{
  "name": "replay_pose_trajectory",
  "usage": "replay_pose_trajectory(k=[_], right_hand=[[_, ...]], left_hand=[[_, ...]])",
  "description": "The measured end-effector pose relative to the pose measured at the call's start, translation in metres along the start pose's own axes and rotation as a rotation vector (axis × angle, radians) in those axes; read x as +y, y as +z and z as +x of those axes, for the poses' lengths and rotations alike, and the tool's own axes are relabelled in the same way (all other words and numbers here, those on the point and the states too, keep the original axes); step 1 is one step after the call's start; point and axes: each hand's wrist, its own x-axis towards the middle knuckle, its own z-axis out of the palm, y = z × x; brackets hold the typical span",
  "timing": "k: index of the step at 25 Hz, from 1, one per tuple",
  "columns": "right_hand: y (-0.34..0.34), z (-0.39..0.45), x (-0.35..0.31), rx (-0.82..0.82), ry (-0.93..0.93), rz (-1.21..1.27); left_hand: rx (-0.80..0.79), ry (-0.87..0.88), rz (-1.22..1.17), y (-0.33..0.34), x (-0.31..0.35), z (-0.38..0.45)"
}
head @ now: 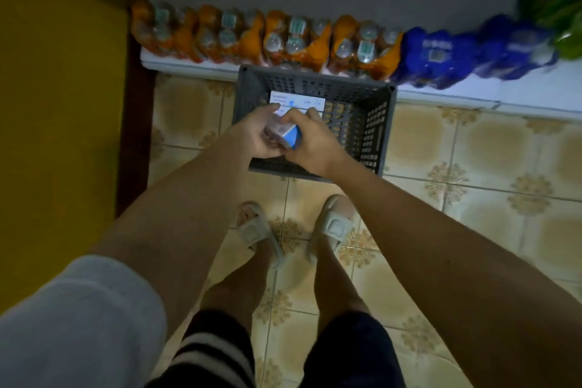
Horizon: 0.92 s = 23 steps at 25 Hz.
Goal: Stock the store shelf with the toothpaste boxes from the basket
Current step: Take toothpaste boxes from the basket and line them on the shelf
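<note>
The scene is dim with a bluish-yellow cast. The brightest patch is the white face of a toothpaste box (297, 100) inside the grey basket (374, 132), nearly washed out. The tiled floor (472, 161) shows soft sheen, no hard shadows. Motion blur smears the bottle packs (283, 38) along the shelf (535, 91), worst toward the right edge, where lines bow. The sleeve (78, 324) at the lower left is out of focus.
</note>
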Motion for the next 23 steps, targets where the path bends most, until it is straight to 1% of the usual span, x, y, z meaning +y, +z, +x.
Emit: replay_pose_trajectory(k=[3,5,7,8,9,10,11,13,15,16,17,19,21,23], right_hand=[[-0.043,-0.052,-0.077,0.040,-0.100,-0.095],[-0.074,-0.079,-0.122,0.018,-0.159,-0.101],[-0.106,-0.104,-0.166,-0.091,-0.136,0.027],[-0.120,-0.115,-0.187,-0.127,-0.089,0.154],[-0.133,-0.123,-0.203,-0.111,-0.036,0.299],[-0.145,-0.130,-0.216,-0.053,0.005,0.402],[-0.156,-0.137,-0.225,0.038,0.042,0.443],[-0.177,-0.145,-0.228,0.218,0.104,0.399],[-0.196,-0.154,-0.232,0.302,0.172,0.395],[-0.206,-0.161,-0.238,0.308,0.190,0.410],[-0.213,-0.166,-0.245,0.292,0.203,0.443],[-0.223,-0.177,-0.265,0.164,0.219,0.542],[-0.226,-0.185,-0.285,-0.002,0.203,0.542],[-0.226,-0.187,-0.301,-0.118,0.162,0.468]], left_hand=[[-0.086,0.068,0.003,-0.003,0.016,-0.098],[-0.167,0.120,-0.014,-0.007,0.024,-0.152],[-0.217,0.177,-0.046,-0.012,0.033,-0.199],[-0.286,0.189,-0.032,-0.015,0.037,-0.219],[-0.329,0.199,0.015,-0.020,0.041,-0.239],[-0.363,0.207,0.070,-0.026,0.045,-0.258],[-0.392,0.213,0.100,-0.033,0.049,-0.277],[-0.428,0.229,0.171,-0.046,0.055,-0.306],[-0.479,0.267,0.248,-0.059,0.064,-0.326],[-0.521,0.303,0.286,-0.064,0.067,-0.337],[-0.579,0.341,0.308,-0.066,0.069,-0.346],[-0.657,0.422,0.296,-0.064,0.073,-0.363],[-0.675,0.500,0.178,-0.056,0.075,-0.377],[-0.666,0.596,0.018,-0.047,0.082,-0.392]])
